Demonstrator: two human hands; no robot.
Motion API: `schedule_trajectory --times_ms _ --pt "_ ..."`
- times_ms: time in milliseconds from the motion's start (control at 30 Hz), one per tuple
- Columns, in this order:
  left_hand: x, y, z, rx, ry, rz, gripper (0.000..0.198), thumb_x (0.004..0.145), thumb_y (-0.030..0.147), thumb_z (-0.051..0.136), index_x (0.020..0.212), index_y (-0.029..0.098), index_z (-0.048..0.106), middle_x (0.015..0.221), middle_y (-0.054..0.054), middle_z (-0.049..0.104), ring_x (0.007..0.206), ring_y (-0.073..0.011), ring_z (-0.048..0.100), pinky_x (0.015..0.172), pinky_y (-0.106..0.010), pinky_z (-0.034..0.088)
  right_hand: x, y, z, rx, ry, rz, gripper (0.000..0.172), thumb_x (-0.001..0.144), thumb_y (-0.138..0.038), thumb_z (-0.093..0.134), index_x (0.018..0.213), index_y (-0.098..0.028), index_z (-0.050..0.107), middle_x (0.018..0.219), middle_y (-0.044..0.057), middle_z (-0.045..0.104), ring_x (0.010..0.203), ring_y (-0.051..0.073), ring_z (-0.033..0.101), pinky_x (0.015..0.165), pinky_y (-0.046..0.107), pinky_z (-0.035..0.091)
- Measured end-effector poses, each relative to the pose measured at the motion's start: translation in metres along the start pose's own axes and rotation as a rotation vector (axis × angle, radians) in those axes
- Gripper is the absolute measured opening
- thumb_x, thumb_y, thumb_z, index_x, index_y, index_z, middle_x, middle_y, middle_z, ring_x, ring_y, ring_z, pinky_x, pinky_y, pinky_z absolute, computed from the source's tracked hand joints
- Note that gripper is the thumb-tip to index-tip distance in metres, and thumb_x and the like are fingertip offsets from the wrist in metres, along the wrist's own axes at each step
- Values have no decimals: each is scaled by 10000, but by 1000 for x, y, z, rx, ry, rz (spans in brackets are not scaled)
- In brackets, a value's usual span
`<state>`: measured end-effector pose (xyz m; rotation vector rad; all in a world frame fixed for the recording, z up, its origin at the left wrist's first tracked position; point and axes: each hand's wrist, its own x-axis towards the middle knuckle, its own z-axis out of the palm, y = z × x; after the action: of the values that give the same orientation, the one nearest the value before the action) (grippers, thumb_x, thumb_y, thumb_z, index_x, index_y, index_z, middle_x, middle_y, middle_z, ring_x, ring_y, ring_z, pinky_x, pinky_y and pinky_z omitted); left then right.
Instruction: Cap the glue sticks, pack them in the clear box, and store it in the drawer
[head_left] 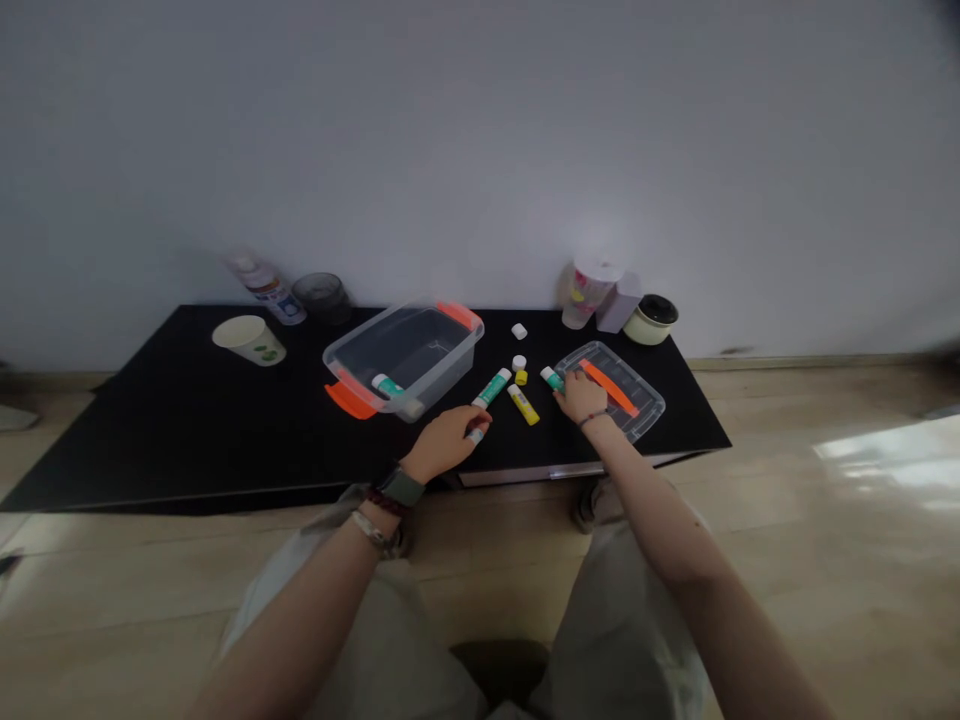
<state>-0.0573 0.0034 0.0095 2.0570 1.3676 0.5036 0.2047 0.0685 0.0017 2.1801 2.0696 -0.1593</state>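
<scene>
While left hand (446,440) pinches half-hidden white-ended piece (475,436), link to green stick (493,388) above unclear, right hand (582,398) masks part of second stick (552,378) at lid (646,396); its grip can't be told. Left wrist (388,496) crosses front edge (300,489); black tabletop (247,430) stretches leftward.

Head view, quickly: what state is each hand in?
Left hand: closed, holding a green-and-white tube.
Right hand: touching a second tube; grip cannot be told.

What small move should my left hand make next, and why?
Probably lift the green-and-white glue stick toward the open plastic box: your left hand holds it, the box is close, and a similar stick lies inside.
</scene>
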Motion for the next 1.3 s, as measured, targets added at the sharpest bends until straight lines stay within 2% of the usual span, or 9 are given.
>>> schedule_trajectory --times_ms 200,367,533,700,833,967,1033,1167,1300 --pt "6 -3 2 -21 -2 -59 214 855 266 527 968 201 697 995 -82 734 878 -234 678 788 -324 493 5 -4 4 39 -84 32 394 915 -399 593 1187 -115 597 1206 219 646 1082 308 661 860 384 508" --pt "12 -13 12 -207 27 -81 301 874 417 532 1007 202 696 929 -75 733 833 -237 683 775 -332 502 3 -1 -6 265 18 -3 351 927 -434 576 1057 -114 636 1064 188 695 1006 292 685 818 356 522" --pt "19 -10 23 -594 113 -215 593 833 607 556 1245 183 608 1181 -124 686 1028 -261 670 869 -380 517 -17 -24 -10 856 -89 -274 380 903 -534 578 1005 -168 602 840 41 687 596 139 651 528 239 517" --pt "17 4 21 -903 91 -285 672 768 715 591 1123 148 650 1096 -114 700 1039 -281 651 862 -408 535 -39 -57 -5 1108 -337 -596 444 831 -505 670 1106 -161 606 814 8 671 566 112 638 496 211 518" --pt "13 5 21 -906 153 -230 643 756 696 629 1066 133 643 1060 -113 710 1028 -290 652 881 -429 529 -25 -57 -10 1021 -364 -638 334 910 -441 587 1048 -148 665 847 32 693 698 129 664 662 246 542" --pt "9 4 22 -912 182 -248 648 728 696 659 1054 139 600 1077 -138 709 1071 -313 659 876 -433 528 6 -42 -11 620 19 -417 257 963 -314 507 1036 -153 694 963 73 688 900 168 627 874 294 481" --pt "7 4 21 -923 165 -268 633 732 688 662 1042 141 589 1045 -140 717 1043 -310 676 868 -435 531 19 -38 -6 440 111 -366 278 957 -244 496 1139 -170 692 1147 107 646 1084 202 573 985 324 422" --pt "5 5 18 -946 165 -286 581 745 652 675 1019 148 580 989 -125 728 939 -283 708 851 -437 537 34 -44 9 284 83 -366 399 990 -301 447 1355 -257 603 1425 119 480 1369 253 374 1112 397 314" --pt "5 7 15 -929 161 -289 573 742 654 673 1000 151 578 959 -110 724 884 -260 707 837 -426 535 40 -57 16 243 21 -304 445 1025 -419 359 1431 -332 520 1484 100 435 1439 273 297 1136 424 292"
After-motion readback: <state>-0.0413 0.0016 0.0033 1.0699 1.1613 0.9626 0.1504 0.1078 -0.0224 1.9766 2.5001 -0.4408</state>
